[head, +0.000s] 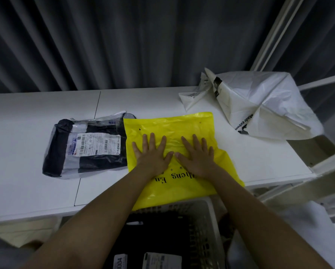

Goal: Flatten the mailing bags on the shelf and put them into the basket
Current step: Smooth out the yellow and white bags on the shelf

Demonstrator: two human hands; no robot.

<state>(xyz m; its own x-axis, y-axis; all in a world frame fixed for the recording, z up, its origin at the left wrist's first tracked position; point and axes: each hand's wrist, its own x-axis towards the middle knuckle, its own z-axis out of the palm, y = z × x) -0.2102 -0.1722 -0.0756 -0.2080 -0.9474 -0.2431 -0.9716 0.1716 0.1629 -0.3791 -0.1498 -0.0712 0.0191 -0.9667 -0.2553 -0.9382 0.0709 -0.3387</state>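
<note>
Basket [211, 220] below yellow bag [174, 125]; black bag [85, 146] beside.

Two bare forearms come up from the bottom of the frame, no sleeves, no watch or rings that I can spot. Left hand [153, 154] and right hand [197, 155] are both gloveless, nails short.

Dim room, grey pleated curtain [124, 41] behind.

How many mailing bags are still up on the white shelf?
3, maybe more hidden. A yellow bag lies in the middle under both hands, a black bag sits beside it on the left, and a crumpled white bag sits at the back right.
</note>
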